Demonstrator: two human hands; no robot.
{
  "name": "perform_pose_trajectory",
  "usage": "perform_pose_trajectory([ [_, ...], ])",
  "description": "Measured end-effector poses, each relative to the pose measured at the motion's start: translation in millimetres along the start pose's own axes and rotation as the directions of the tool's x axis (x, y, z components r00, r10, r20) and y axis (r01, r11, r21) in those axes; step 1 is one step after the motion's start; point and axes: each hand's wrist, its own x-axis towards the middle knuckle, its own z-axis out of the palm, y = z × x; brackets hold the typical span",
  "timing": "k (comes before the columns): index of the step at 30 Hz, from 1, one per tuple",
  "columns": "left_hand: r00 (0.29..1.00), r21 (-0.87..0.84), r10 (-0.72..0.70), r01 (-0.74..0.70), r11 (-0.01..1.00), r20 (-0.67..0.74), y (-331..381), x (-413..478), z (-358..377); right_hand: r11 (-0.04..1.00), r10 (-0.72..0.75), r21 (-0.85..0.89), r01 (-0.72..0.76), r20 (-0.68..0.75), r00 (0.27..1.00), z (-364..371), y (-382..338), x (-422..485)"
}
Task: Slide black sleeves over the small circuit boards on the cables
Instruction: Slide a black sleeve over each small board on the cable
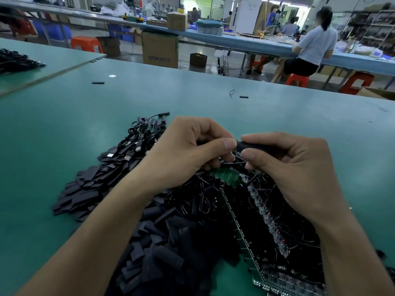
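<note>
- Black sleeves (162,248) lie in a loose heap on the green table (277,116) — the heap runs from the near edge up toward the table's middle, with flatter pieces fanned out along its left side.
- Cables (198,199), thin and black, tangle over the right part of the heap. More of them, ending in USB plugs (139,148), lie coiled at its far end.
- A circuit-board panel (241,233), green and lined with rows of small boards, slants from beneath the hands toward the near right corner, with cables lying across it.
- The right hand (299,167) hovers over the panel's far end, thumb and forefinger curled round the right part of one held sleeve (250,145).
- The left hand (183,150) is just beside it with its fingers curled, the thumb tip pinching at that sleeve's left end. What lies under the thumb is hidden.
- The held sleeve lies roughly level between the two hands, above the tangle and off the table.
- Two stray sleeves lie well apart toward the far edge — one (98,82) on the left, the other (243,96) nearer the middle, with a small wire loop (231,94) just beside it.
</note>
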Motion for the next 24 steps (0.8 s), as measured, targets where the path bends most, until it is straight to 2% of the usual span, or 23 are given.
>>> perform_pose_trajectory([
  [5, 0.999, -0.037, -0.030, 0.029, 0.999, -0.031, 0.1, -0.5, 1.9, 1.000, -0.013, 0.020, 0.013, -0.003, 1.000, 1.2, 2.3, 0.3],
  [8, 0.995, 0.066, -0.052, 0.057, 0.996, -0.082, -0.2, -1.1, 2.0, 1.000, -0.019, -0.015, 0.019, -0.030, 0.999, 1.1, 4.7, 0.8],
  [10, 0.989, 0.154, -0.014, 0.037, 0.987, -0.144, -1.9, -1.6, 3.1, 1.000, -0.010, -0.029, 0.008, -0.067, 0.998, 1.1, 6.2, 1.5],
  [13, 0.980, 0.194, 0.046, -0.008, 0.981, -0.193, -3.9, -1.2, 4.1, 1.000, 0.007, -0.015, -0.009, -0.112, 0.994, 1.4, 6.2, 2.2],
  [16, 0.981, 0.149, 0.040, -0.011, 0.989, -0.192, -4.2, -1.0, 2.3, 1.000, 0.004, 0.016, -0.002, -0.127, 0.992, 2.1, 5.1, 1.8],
  [21, 0.991, 0.138, -0.074, 0.089, 0.986, -0.109, -4.7, 0.9, 0.6, 0.997, 0.007, 0.081, 0.003, -0.127, 0.992, 4.4, 2.8, 2.0],
  [24, 0.994, 0.150, -0.042, 0.056, 0.987, -0.097, -4.6, 1.1, 0.1, 0.996, 0.018, 0.092, -0.010, -0.093, 0.996, 4.6, 2.3, 1.9],
])
